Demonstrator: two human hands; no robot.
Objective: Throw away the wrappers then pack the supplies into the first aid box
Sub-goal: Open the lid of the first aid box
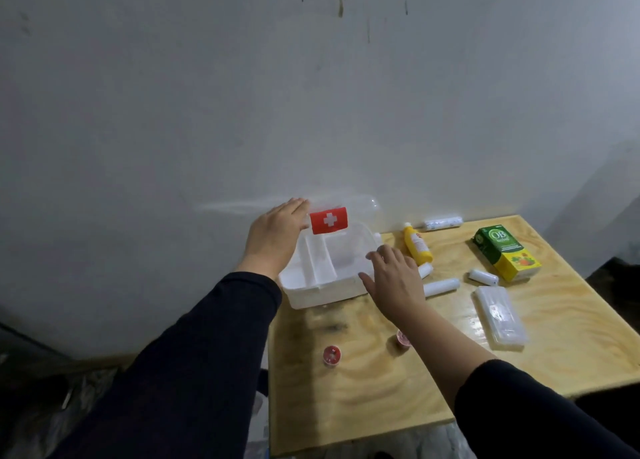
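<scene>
The white first aid box stands open at the table's back left corner, its divided inside showing nothing in it. Its clear lid with a red cross label stands upright. My left hand holds the lid beside the label. My right hand hovers with spread fingers over the box's right front corner and holds nothing. To the right lie a yellow bottle, a green and yellow carton, three white rolls, a wrapped roll and a clear flat case.
Two small red-lidded cups sit on the wooden table near its front. A grey wall rises right behind the box. Crumpled plastic lies on the floor at the lower left, and the table's left edge drops off beside the box.
</scene>
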